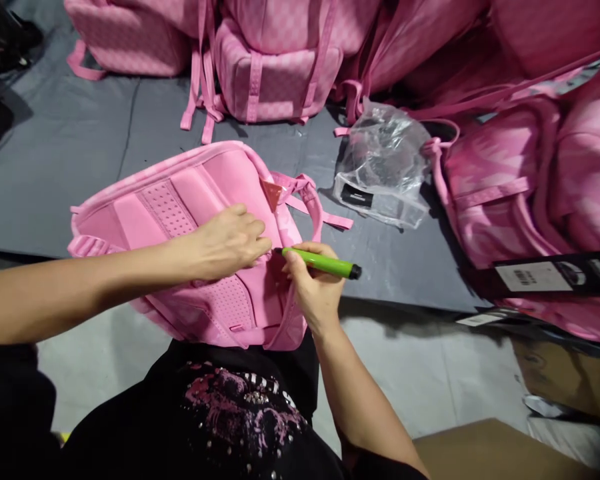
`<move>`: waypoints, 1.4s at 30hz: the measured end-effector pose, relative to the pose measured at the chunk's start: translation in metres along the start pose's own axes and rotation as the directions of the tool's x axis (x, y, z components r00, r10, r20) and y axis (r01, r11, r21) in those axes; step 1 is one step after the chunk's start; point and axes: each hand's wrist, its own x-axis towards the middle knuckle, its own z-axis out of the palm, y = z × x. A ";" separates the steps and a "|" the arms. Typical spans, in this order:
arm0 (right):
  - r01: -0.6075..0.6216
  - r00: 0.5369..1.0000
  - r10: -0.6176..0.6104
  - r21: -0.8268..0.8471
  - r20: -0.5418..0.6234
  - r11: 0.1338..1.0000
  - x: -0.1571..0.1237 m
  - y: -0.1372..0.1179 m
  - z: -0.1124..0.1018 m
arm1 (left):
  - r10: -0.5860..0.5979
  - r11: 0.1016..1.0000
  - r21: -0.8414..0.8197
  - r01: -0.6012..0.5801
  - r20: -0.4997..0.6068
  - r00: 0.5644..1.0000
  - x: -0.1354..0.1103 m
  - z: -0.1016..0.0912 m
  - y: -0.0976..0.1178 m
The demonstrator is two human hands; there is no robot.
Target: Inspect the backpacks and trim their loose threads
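We have the bag (195, 207) lying across the near edge of the table (380, 267), its long axis running left to right, with the loop (314, 200) at its right end. What matters most here is how the marker (325, 262) meets it: the marker also lies roughly crosswise, dark tip to the left, aimed at the bag's right part, just beside the fingers of our left hand (237, 240). We cannot tell whether the tip touches cloth.

Our left hand is the one nearer the bag's middle; it lies over the back panel with its fingers curled in, and whether they pinch any fabric is hidden. Our right hand (317, 283) is at the loop end, its fingers closed around the marker's barrel near the tip, while the black rear end sticks out to the right.

The bag is pink, its back panel facing up, padded in raised strips and partly dotted with small holes, with a paler patterned border. A small orange-red tag (272, 195) sits near the loop. The marker is bright green and slim.
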 end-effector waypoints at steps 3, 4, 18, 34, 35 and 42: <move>0.045 0.999 -0.044 -0.022 0.027 0.999 -0.009 -0.012 -0.004 | -0.035 0.998 0.046 0.033 0.056 0.998 -0.007 -0.019 0.006; 0.053 0.999 -0.053 -0.015 0.012 0.999 -0.013 -0.017 -0.005 | -0.047 0.997 0.070 0.044 0.044 0.998 -0.011 -0.024 0.009; 0.532 0.836 -0.503 -0.103 0.217 0.840 -0.052 -0.103 -0.048 | -0.382 0.922 -0.146 0.359 -0.189 0.905 -0.043 -0.113 0.096; 0.786 0.601 -0.612 -0.243 0.514 0.568 -0.048 -0.022 -0.002 | -0.443 0.855 -0.231 0.465 0.142 0.885 -0.018 0.006 -0.008; 0.785 0.599 -0.599 -0.240 0.532 0.572 -0.048 -0.020 -0.003 | -0.425 0.857 -0.241 0.455 0.169 0.890 -0.013 0.015 -0.012; 0.642 0.729 -0.473 -0.254 0.495 0.724 -0.022 -0.007 -0.015 | -0.351 0.920 -0.163 0.355 0.057 0.935 -0.014 0.019 0.003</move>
